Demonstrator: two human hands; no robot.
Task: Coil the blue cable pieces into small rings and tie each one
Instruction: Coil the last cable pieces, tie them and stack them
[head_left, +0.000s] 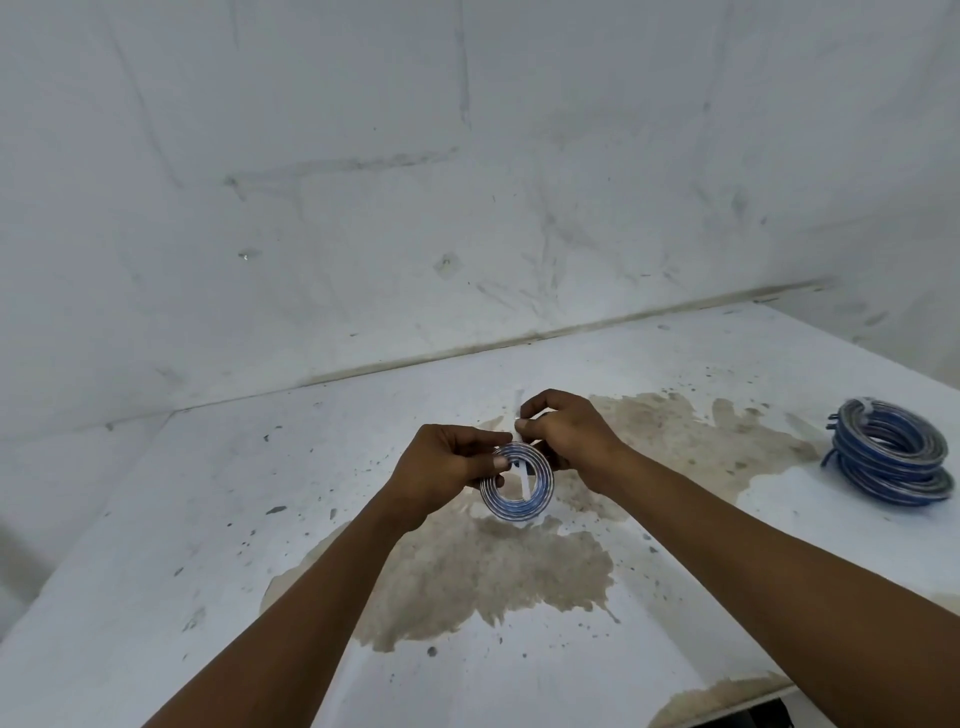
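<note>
While the blue cable ring (517, 483) hangs above the stained table (208, 519), I see left hand (441, 467) fingers pinching its rim and right hand (563, 431) fingers pinching the white tie (519, 415) (threaded through); finished coils (891, 457) lie far right

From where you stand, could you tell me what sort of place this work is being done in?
Probably a bare workshop or utility room: a stained white table against scuffed white walls, with a pile of tied blue cable rings waiting at the right.
</note>
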